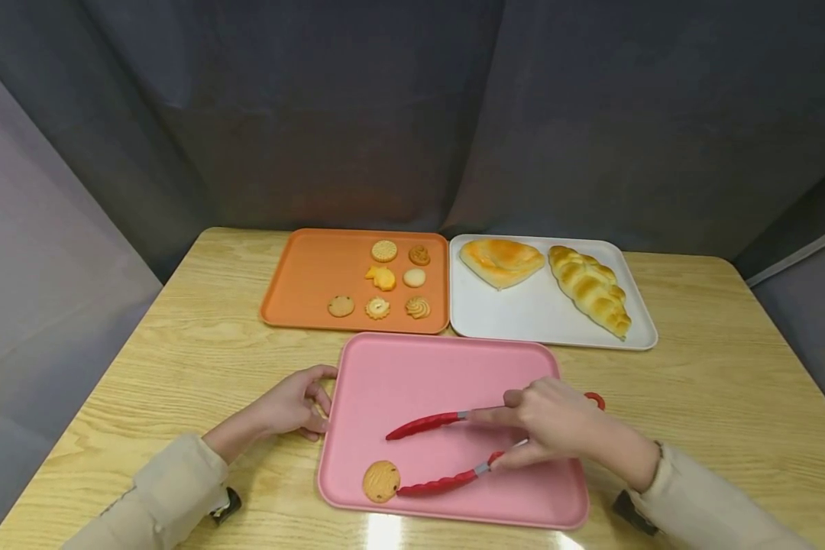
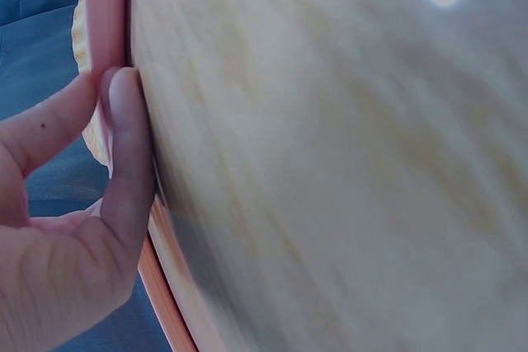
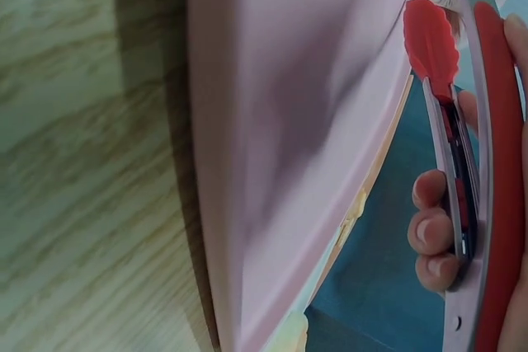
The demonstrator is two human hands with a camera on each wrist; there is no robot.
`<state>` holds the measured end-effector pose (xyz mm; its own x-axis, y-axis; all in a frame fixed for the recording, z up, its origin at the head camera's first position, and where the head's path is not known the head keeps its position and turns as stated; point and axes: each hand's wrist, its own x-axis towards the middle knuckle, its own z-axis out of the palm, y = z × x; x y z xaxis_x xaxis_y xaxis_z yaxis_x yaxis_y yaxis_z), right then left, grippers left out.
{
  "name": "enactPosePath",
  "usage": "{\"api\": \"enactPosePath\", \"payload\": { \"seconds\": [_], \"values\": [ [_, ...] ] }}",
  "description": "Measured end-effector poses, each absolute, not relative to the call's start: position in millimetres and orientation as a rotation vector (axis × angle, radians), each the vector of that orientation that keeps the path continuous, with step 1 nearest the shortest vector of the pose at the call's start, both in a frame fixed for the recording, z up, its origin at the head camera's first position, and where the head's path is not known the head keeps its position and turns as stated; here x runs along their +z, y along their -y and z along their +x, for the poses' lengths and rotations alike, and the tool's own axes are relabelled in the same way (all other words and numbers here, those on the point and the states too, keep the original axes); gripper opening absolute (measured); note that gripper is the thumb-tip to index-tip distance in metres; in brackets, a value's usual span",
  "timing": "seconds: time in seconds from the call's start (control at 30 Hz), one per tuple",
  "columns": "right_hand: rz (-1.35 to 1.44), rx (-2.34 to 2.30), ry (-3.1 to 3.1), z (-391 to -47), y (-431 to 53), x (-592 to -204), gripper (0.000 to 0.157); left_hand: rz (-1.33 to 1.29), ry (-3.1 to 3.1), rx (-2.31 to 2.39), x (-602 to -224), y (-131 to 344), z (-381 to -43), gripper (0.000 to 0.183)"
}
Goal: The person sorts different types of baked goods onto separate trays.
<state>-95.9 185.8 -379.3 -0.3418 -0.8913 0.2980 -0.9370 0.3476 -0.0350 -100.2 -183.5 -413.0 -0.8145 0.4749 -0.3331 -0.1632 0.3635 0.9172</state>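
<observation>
My right hand (image 1: 557,420) grips a pair of red-tipped tongs (image 1: 431,485) over the right half of a pink tray (image 1: 412,374). The tongs' arms are spread apart, and the right wrist view shows several fingertips curled around the tongs (image 3: 502,162). One red tip is right at the edge of a round cookie (image 1: 381,482) with dark chips, which lies near the tray's front left corner. At the tray's left rim, my left hand (image 1: 289,405) pinches the edge; the left wrist view shows thumb and finger against the pink rim (image 2: 106,6).
Behind the pink tray, an orange tray (image 1: 316,275) bears several small cookies, among them a fish-shaped one (image 1: 383,278). To its right, a white tray (image 1: 502,317) carries a triangular pastry (image 1: 502,261) and a braided loaf (image 1: 590,289). Dark curtains (image 1: 330,114) hang behind the wooden table (image 1: 199,336).
</observation>
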Motion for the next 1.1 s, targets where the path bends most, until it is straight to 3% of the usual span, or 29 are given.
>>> {"api": "enactPosePath", "payload": {
  "seconds": [0.67,1.1],
  "values": [
    [1.727,0.277,2.408,-100,-161,-380,0.052,0.259,-2.087,1.473,-413,182,-100,0.07],
    [1.787,0.288,2.389,-99,-159,-381,0.043,0.254,-2.081,1.473,-413,183,-100,0.071]
  ]
}}
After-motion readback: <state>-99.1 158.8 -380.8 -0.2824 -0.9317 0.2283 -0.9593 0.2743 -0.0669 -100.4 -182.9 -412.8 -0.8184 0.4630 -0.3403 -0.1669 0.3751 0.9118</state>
